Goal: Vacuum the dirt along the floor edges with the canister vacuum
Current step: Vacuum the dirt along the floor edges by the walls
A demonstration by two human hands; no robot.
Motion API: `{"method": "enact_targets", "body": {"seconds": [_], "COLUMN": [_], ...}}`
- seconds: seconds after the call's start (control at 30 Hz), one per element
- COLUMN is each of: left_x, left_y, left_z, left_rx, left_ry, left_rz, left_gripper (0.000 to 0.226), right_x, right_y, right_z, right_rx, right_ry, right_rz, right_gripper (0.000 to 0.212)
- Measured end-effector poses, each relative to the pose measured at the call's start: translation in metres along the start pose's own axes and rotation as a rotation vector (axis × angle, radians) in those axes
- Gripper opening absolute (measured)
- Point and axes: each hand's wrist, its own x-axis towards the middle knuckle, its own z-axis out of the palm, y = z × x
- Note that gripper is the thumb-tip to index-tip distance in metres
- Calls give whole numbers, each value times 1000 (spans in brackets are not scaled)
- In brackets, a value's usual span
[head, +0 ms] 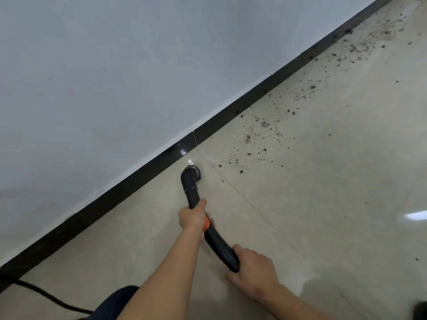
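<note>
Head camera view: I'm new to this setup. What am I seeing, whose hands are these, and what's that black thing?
One camera worn on a person's head looks down at their bare hands; no robot. The left hand grips the curved black vacuum tube by its orange ring; the right hand grips its rear end. The tube's round black nozzle is down at the glossy beige tile floor, near the black skirting board under the white wall. Dark crumbs of dirt lie scattered along that edge beyond the nozzle.

Black wand [193, 192], orange band [206, 224], beige floor [323, 181]
</note>
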Motion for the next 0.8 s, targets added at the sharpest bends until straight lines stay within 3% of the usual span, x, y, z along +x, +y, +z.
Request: {"method": "enact_targets", "body": {"seconds": [0.17,0.4,0.63,0.8], "left_x": [-3,-45,-13,-34], "left_y": [0,-37,-30,-43], "left_z": [12,69,45,81], "left_rx": [83,496,686,751], "left_ry": [100,-3,206,46], "left_rz": [121,605,689,718], "left_gripper": [24,28,38,37], "right_x": [1,-29,-14,-30], "right_y": [-4,42,22,53], "right_z": [3,2,9,4], "right_rx": [92,164,87,161], "right_ry": [19,113,73,122], "right_rz": [43,258,149,256], "right_gripper": [29,32,36,37]}}
